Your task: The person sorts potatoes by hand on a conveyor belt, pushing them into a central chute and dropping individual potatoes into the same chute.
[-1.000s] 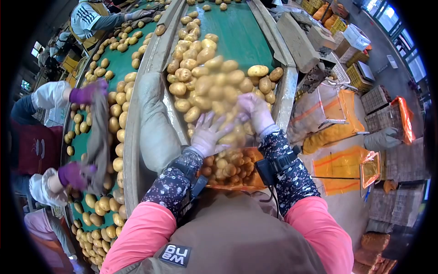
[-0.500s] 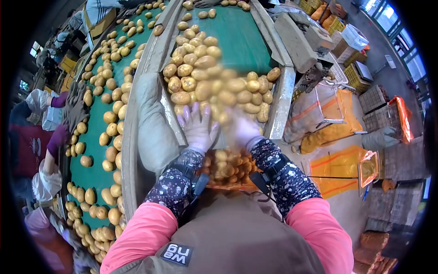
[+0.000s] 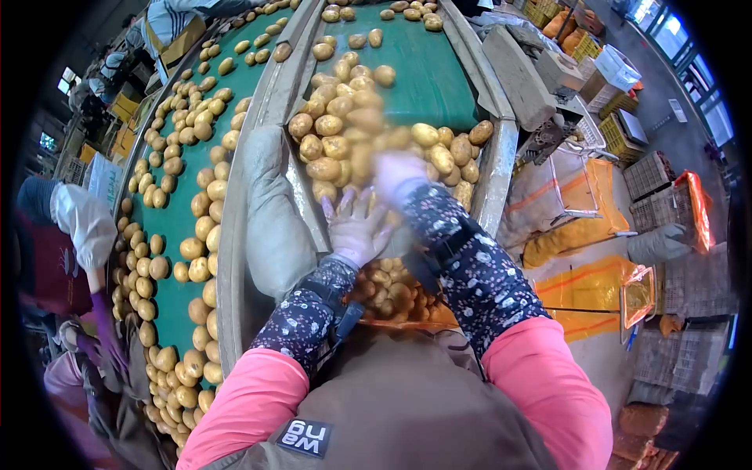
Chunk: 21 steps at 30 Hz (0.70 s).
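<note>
In pale gloves, both my hands are at the lower edge of a potato pile (image 3: 335, 146) at the end of a green conveyor belt (image 3: 427, 74). My left hand (image 3: 356, 233) lies over the metal chute with fingers spread, its fingertips right at the nearest potatoes. My right hand (image 3: 401, 176) reaches further into the pile, its fingers smeared by motion. Several potatoes beside it are blurred too. Below my wrists, more potatoes (image 3: 388, 282) fill an orange-edged bag or container in front of my apron.
A second green belt (image 3: 176, 235) with many potatoes runs along the left, where co-workers stand. A grey padded cushion (image 3: 274, 211) covers the chute's left side. Metal rails (image 3: 495, 172) border the belt. Orange mesh bags (image 3: 583, 286) and crates (image 3: 689, 274) are on the right.
My right hand has moved left and forward into the pile. My left hand has shifted slightly right and down. Potatoes have moved on both belts, and a co-worker's arms at left have dropped lower.
</note>
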Available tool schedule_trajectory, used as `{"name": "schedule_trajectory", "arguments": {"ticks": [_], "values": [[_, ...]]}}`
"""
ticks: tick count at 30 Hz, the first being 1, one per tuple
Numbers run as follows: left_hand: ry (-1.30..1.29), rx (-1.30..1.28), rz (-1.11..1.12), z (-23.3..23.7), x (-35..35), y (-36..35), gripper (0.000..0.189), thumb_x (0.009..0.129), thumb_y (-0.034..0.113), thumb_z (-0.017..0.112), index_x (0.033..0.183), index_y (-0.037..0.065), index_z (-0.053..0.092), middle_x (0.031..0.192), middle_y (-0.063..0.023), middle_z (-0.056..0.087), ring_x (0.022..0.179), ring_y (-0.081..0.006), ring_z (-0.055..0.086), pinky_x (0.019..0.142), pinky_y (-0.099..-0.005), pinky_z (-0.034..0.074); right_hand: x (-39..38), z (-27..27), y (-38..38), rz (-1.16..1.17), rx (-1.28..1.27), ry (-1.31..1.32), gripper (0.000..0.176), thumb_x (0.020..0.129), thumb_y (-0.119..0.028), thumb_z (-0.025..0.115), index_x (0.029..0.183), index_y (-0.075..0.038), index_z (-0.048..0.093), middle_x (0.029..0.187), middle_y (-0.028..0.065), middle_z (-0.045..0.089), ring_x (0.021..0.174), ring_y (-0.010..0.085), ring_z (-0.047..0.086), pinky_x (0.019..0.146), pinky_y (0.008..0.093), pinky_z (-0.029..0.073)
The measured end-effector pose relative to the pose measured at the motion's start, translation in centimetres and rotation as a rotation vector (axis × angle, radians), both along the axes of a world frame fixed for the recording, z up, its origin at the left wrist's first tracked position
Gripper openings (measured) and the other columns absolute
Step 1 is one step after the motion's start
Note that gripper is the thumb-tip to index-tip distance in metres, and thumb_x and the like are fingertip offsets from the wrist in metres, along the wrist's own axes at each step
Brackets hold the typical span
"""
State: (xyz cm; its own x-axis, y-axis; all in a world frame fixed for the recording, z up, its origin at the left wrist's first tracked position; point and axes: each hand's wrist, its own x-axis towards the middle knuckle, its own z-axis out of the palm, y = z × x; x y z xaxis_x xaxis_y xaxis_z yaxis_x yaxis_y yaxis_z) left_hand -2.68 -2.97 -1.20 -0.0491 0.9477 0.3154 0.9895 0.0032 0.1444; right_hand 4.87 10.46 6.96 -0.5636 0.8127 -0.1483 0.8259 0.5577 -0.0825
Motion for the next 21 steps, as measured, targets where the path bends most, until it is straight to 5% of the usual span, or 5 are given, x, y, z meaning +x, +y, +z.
{"name": "schedule_trajectory", "arguments": {"ticks": [8, 13, 16, 18, 21], "values": [[0.144, -0.245, -0.489, -1.2, -0.9, -0.7, 0.033, 0.084, 0.043, 0.064, 0.11, 0.023, 0.069, 0.12, -0.006, 0.063, 0.124, -0.0285, 0.052, 0.118, -0.0517, 0.023, -3.8, -11.1, 0.2, -0.167, 0.292, -0.217, 0.022, 0.076, -0.013, 0.069, 0.092, 0.001, 0.073, 0.087, 0.0129, 0.071, 0.081, 0.029, 0.07, 0.065, 0.0414, 0.055], [0.102, -0.17, -0.544, -1.2, -0.7, -1.0, 0.043, 0.087, 0.054, 0.06, 0.118, 0.024, 0.066, 0.122, -0.0009, 0.063, 0.126, -0.0274, 0.051, 0.118, -0.0556, 0.022, 0.8, -3.6, -2.0, 0.075, -0.055, 0.006, 0.026, 0.076, -0.02, 0.07, 0.098, -0.006, 0.073, 0.103, 0.0154, 0.07, 0.092, 0.0257, 0.071, 0.077, 0.0399, 0.056], [0.106, -0.192, -0.547, -0.8, -0.7, -1.1, 0.052, 0.088, 0.055, 0.058, 0.132, 0.028, 0.057, 0.136, -0.0012, 0.054, 0.136, -0.0308, 0.041, 0.119, -0.0596, 0.017, 3.5, -4.9, -2.0, 0.018, -0.095, 0.479, 0.039, 0.074, -0.022, 0.071, 0.11, -0.007, 0.069, 0.101, 0.0179, 0.071, 0.092, 0.0346, 0.07, 0.08, 0.0393, 0.056], [0.122, -0.142, -0.559, -1.2, -0.7, -1.0, 0.062, 0.09, 0.053, 0.056, 0.147, 0.032, 0.043, 0.151, -0.0024, 0.042, 0.145, -0.0329, 0.03, 0.12, -0.0614, 0.011, 5.6, -5.6, -1.6, -0.144, -0.278, 0.949, 0.038, 0.075, -0.014, 0.071, 0.113, -0.01, 0.067, 0.104, 0.0107, 0.07, 0.094, 0.0296, 0.068, 0.085, 0.0359, 0.054], [0.17, -0.108, -0.495, -2.3, -0.8, -0.9, 0.062, 0.086, 0.058, 0.06, 0.142, 0.034, 0.05, 0.153, -0.0023, 0.04, 0.146, -0.0374, 0.027, 0.117, -0.0666, 0.012, 8.4, -4.4, -0.2, -0.387, -0.479, 1.321, 0.03, 0.078, -0.009, 0.071, 0.108, -0.006, 0.066, 0.103, 0.0075, 0.068, 0.096, 0.0216, 0.064, 0.087, 0.0326, 0.052]]}}
